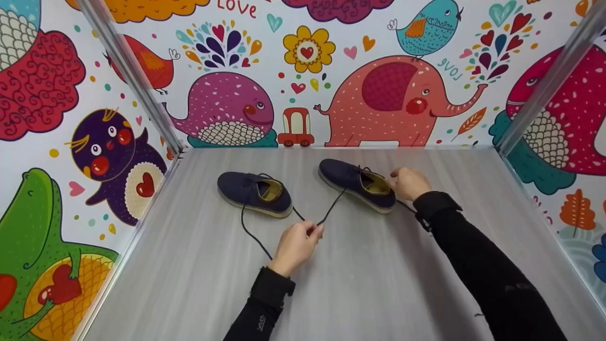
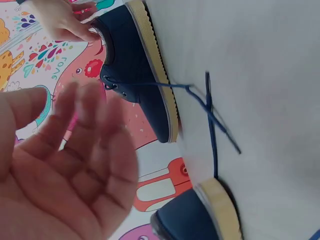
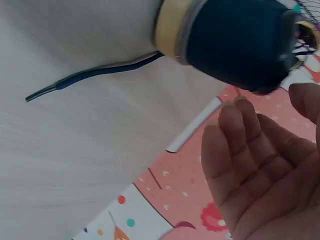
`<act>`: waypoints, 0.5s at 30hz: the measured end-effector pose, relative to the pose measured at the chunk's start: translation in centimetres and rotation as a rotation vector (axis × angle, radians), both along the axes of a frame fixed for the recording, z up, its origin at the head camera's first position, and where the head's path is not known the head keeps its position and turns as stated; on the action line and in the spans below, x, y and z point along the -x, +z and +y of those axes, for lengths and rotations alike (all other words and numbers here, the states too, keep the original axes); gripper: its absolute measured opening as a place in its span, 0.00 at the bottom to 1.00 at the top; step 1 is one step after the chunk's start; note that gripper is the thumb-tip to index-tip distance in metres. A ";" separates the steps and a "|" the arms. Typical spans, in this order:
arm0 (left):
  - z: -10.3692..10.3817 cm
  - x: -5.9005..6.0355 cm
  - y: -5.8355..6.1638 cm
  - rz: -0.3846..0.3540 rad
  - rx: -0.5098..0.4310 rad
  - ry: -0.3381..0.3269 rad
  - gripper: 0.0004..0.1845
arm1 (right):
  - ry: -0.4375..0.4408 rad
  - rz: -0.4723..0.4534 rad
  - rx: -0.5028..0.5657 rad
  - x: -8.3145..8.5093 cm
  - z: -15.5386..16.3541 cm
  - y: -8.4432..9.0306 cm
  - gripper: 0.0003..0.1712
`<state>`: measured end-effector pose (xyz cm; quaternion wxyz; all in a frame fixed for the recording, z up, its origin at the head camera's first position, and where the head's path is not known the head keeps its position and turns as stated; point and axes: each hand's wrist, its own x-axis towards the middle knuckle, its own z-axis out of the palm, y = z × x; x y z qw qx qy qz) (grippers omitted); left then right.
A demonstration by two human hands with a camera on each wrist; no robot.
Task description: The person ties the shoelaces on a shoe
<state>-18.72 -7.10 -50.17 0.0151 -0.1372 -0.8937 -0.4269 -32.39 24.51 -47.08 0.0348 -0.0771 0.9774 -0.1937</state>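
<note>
Two navy low lace-up shoes with pale soles stand on the floor, toes pointing away and to the left: a left shoe [image 1: 236, 187] and a right shoe [image 1: 337, 174]. My left hand [image 1: 294, 248] hovers low between and in front of them, its fingers loosely bent and holding nothing. Beyond its fingertips, a lace from the right shoe [image 2: 170, 85] crosses a lace [image 2: 214, 145] by the left shoe. At the right shoe's heel is my right hand [image 1: 411, 183], fingers relaxed, fingertips right at the collar. Another lace end [image 3: 100, 71] lies beside that heel.
A grey wood-look floor [image 1: 350, 284] lies under both shoes. Behind them rises a wall [image 1: 293, 94] printed with cartoon animals, and a similar side panel [image 1: 47, 156] stands at the left. Another loose lace [image 1: 251, 232] trails from the left shoe toward my left wrist.
</note>
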 end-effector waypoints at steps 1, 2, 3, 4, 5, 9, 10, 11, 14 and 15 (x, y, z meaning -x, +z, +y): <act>0.1 -0.1 -0.2 -0.013 -0.012 -0.002 0.16 | 0.001 -0.013 -0.005 0.3 0.0 -0.2 0.24; 0.1 -0.2 -0.4 -0.024 -0.025 -0.005 0.17 | 0.007 -0.022 -0.007 0.5 -0.1 -0.5 0.23; 0.2 -0.3 -0.6 -0.032 -0.036 -0.007 0.18 | 0.011 -0.033 -0.005 0.8 -0.1 -0.7 0.22; 0.3 -0.4 -0.7 -0.038 -0.046 -0.009 0.18 | 0.022 -0.046 0.001 1.0 -0.1 -0.9 0.22; 0.4 -0.4 -0.8 -0.043 -0.052 -0.010 0.18 | 0.036 -0.060 0.005 1.2 -0.1 -1.1 0.21; 1.0 -0.5 -1.1 -0.047 -0.063 -0.021 0.17 | 0.108 -0.095 0.006 1.7 -0.3 -1.4 0.19; 1.2 -0.4 -1.1 -0.056 -0.067 -0.025 0.17 | 0.126 -0.094 0.003 1.7 -0.4 -1.4 0.19; 1.5 -0.2 -1.2 -0.061 -0.074 -0.029 0.18 | 0.137 -0.092 0.001 1.7 -0.5 -1.4 0.19; 2.9 0.7 -1.2 -0.128 -0.126 -0.023 0.19 | 0.120 -0.112 0.041 1.2 -1.0 -1.2 0.18; 3.5 1.3 -1.1 -0.157 -0.151 -0.012 0.20 | 0.103 -0.122 0.067 1.0 -1.2 -1.1 0.18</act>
